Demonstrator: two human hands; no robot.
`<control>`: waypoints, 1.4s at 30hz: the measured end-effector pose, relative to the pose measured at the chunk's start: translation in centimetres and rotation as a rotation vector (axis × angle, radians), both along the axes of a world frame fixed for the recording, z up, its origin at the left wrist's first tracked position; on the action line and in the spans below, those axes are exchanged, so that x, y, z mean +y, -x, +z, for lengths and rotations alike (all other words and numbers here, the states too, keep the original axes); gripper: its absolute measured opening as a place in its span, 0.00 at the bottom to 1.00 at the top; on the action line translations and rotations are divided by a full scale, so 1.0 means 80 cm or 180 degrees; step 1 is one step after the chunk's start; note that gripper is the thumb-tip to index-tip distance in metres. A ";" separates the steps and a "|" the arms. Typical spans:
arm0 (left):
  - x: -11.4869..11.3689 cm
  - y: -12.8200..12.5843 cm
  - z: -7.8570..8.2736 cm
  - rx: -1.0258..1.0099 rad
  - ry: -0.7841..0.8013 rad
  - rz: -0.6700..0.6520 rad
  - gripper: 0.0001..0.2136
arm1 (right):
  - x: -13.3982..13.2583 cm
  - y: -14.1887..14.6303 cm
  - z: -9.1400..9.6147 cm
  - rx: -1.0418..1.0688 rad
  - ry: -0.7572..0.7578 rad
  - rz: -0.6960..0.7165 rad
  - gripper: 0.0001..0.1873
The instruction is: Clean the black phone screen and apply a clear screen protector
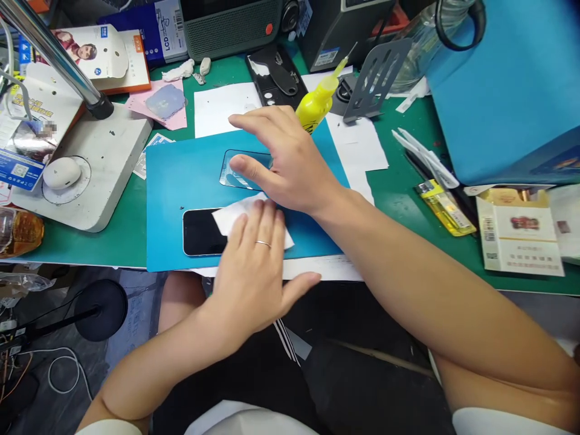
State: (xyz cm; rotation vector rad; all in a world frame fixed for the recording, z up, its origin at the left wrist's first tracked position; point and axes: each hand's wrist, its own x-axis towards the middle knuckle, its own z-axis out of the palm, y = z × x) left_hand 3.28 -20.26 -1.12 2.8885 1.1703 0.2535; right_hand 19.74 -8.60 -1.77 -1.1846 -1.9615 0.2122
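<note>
My left hand (254, 266) lies with its fingers stretched flat over a white wipe (222, 219), pressing it onto a black-screened phone (203, 232). A ring is on one finger, and the thumb sticks out to the right. The wipe and hand cover the phone's right part. Above and to the right, my right hand (285, 160) is open, thumb apart from the fingers. It partly covers a clear black-edged screen protector (231, 172) on the blue mat (167, 175). Just behind this hand a yellow needle-tipped bottle (315, 103) shows, its base hidden.
A dark phone case (276, 75) lies on white paper at the back. A grey slotted stand (376, 78) is beyond the bottle. Tweezers (426, 157), a yellow packet (444, 205) and an opened cigarette box (519, 232) lie right. A grey-white base (104, 163) bears a metal pole.
</note>
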 end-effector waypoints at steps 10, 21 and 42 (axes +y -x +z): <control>0.010 0.047 0.005 0.0049 -0.0119 0.0082 0.39 | 0.001 0.001 -0.003 0.0073 -0.0005 0.0065 0.34; -0.009 0.051 0.007 -0.0038 0.0051 -0.0048 0.41 | -0.001 -0.004 -0.008 0.0181 -0.0081 0.0030 0.32; -0.029 0.104 0.018 0.0320 0.0110 0.0506 0.38 | -0.001 0.002 0.002 0.0180 -0.0004 0.0146 0.30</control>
